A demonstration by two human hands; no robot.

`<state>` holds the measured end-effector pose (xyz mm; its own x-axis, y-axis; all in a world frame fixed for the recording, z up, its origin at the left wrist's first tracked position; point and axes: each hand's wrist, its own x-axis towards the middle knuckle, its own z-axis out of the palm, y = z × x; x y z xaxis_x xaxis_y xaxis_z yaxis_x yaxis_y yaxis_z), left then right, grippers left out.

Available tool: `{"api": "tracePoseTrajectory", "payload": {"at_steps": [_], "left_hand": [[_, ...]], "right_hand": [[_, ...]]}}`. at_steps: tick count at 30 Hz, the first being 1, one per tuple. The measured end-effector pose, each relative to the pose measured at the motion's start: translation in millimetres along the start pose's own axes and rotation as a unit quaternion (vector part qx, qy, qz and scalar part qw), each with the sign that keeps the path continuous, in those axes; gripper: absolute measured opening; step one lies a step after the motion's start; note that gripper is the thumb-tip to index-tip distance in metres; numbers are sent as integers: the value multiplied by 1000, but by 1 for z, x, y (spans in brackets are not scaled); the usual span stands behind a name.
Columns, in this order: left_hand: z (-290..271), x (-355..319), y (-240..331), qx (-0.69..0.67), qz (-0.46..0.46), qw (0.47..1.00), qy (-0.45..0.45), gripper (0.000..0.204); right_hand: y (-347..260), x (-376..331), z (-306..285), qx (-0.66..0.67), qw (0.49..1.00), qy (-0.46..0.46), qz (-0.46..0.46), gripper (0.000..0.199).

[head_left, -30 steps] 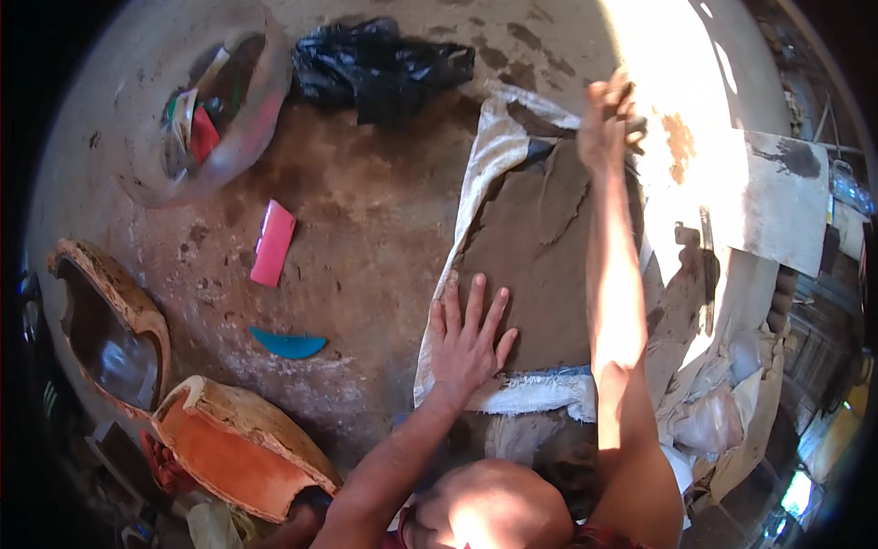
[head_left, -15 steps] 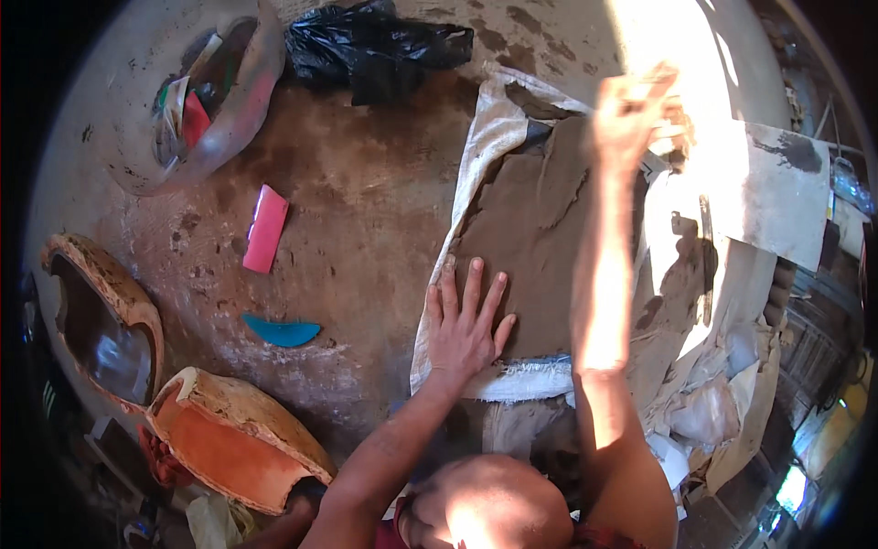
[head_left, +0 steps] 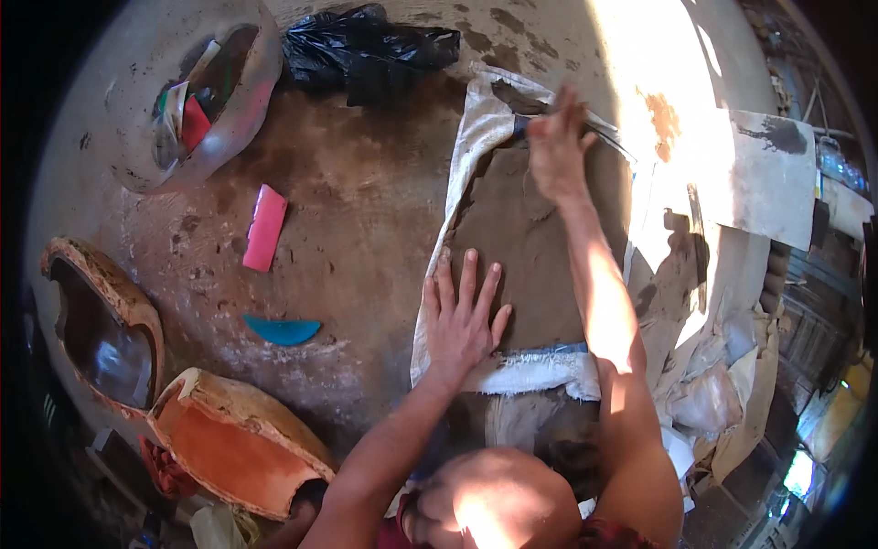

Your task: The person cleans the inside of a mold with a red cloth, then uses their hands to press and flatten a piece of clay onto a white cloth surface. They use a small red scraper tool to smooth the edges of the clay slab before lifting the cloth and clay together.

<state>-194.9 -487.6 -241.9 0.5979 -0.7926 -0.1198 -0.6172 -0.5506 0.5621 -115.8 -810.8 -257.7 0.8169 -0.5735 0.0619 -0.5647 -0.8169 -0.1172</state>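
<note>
A flat brown slab of wet clay [head_left: 530, 265] lies on a white woven cloth [head_left: 450, 206], whose edges show along the left, top and bottom. My left hand [head_left: 460, 320] rests palm down with its fingers spread, over the slab's lower left part and the cloth beside it. Over the far end of the slab is my right hand [head_left: 560, 157], its fingers stretched out and the thumb apart. Motion blurs those fingertips, and I cannot tell whether they touch the clay. Nothing shows in either hand.
On the left lie a pink rectangular piece [head_left: 265, 229] and a blue curved scraper [head_left: 282, 330]. Two clay-crusted hollow molds [head_left: 242, 439] stand at the lower left. Farther off are a clear plastic tub [head_left: 197, 169] and a black plastic bag [head_left: 357, 55]. A pale board [head_left: 773, 178] lies right.
My right hand has swung left from the sunlit right side to the far end of the slab. My left hand stays nearly in place.
</note>
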Motion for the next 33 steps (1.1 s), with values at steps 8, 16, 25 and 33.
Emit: {"api": "tracePoseTrajectory", "payload": {"at_steps": [8, 16, 25, 33], "left_hand": [[-1, 5, 8, -13, 7, 1000, 11, 77], [-2, 10, 3, 9, -1, 1000, 9, 78], [-6, 7, -8, 21, -2, 1000, 16, 77], [-1, 14, 8, 5, 9, 1000, 27, 76]], "right_hand": [[-36, -44, -8, -70, 997, -13, -3, 119], [-28, 7, -66, 181, 965, 189, 11, 103], [-34, 49, -32, 181, 971, 153, 36, 82], [-37, 48, -4, 132, 989, -14, 68, 112]]}}
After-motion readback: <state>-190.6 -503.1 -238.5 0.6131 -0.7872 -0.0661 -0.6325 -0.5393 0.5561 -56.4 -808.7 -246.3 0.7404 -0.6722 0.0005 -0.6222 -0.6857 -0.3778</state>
